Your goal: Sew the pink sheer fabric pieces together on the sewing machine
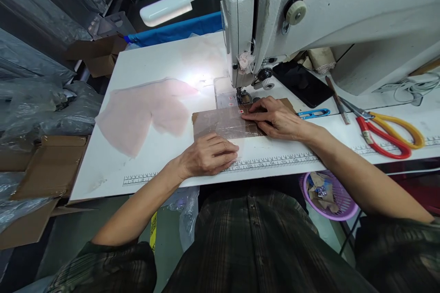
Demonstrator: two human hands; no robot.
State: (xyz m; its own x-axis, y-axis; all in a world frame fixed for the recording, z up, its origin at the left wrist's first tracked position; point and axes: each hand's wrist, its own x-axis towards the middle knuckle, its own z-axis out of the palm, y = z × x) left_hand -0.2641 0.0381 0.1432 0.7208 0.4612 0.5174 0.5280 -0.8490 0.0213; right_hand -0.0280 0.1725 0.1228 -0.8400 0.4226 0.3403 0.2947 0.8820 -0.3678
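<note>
A brown cardboard piece covered by a thin clear film lies on the white sewing table, just in front of the presser foot of a white sewing machine. My left hand lies flat on the near edge of the film, fingers stretched together. My right hand presses flat on the right end of the cardboard, fingertips beside a small red-and-white label.
A sheer pink fabric piece lies to the left. Blue thread snips, red and yellow scissors and a black phone lie to the right. A purple basket hangs below. Cardboard boxes stand at left.
</note>
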